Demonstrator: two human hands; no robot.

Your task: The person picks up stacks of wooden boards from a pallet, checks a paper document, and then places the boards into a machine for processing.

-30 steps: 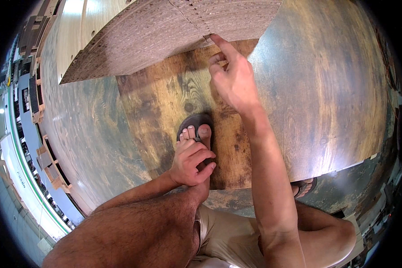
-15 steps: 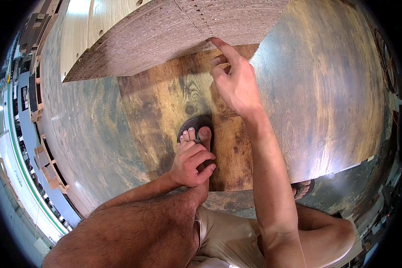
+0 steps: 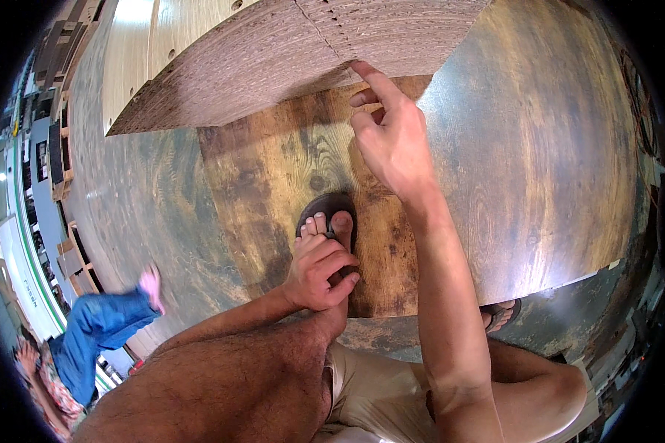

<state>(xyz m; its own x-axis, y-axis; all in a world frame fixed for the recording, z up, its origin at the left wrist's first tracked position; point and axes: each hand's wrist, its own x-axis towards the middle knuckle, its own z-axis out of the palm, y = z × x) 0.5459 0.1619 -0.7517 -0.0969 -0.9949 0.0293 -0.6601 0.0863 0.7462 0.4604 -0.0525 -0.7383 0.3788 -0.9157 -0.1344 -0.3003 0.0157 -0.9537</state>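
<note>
My right hand (image 3: 393, 144) reaches forward, its index fingertip touching the lower edge of a rough chipboard panel (image 3: 273, 52) that tilts across the top; the other fingers curl loosely and hold nothing. My left hand (image 3: 319, 272) is wrapped over my left foot (image 3: 331, 225), which wears a dark sandal (image 3: 332, 203). The foot stands on a brown wood-grain board (image 3: 266, 177) lying flat.
A large dark glossy panel (image 3: 547, 148) lies to the right, and my other sandalled foot (image 3: 499, 314) is at its near edge. A pale panel with drilled holes (image 3: 151, 40) is at the top left. Another person's leg in blue jeans (image 3: 103, 328) stands at the lower left beside stacked boards (image 3: 55, 148).
A person's leg in blue jeans has come into view at the lower left. My right hand's lower fingers have curled away from the board; the left hand stays on the foot.
</note>
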